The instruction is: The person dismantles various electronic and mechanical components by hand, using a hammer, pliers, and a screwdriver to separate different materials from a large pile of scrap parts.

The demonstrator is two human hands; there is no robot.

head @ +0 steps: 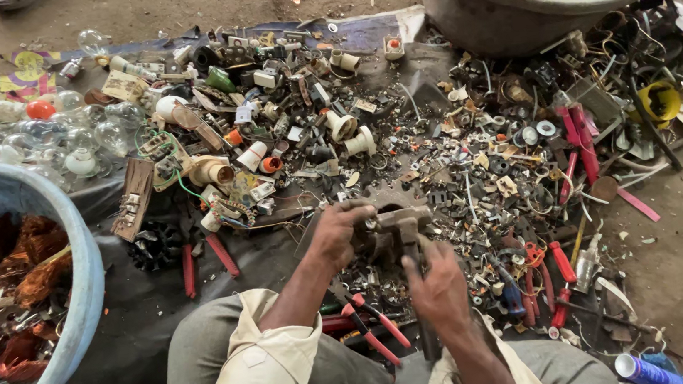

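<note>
Two hands work a hammer over a heap of scrap on a dark sheet.

The right hand is closed round the handle of the hammer; its long axis runs up from the lap, head at the far end, over a small part pinched by the left hand, too small to make out; the blue tub holds copper wire, cut off at the left; the grey tub holds mixed scrap, its top cropped.
</note>
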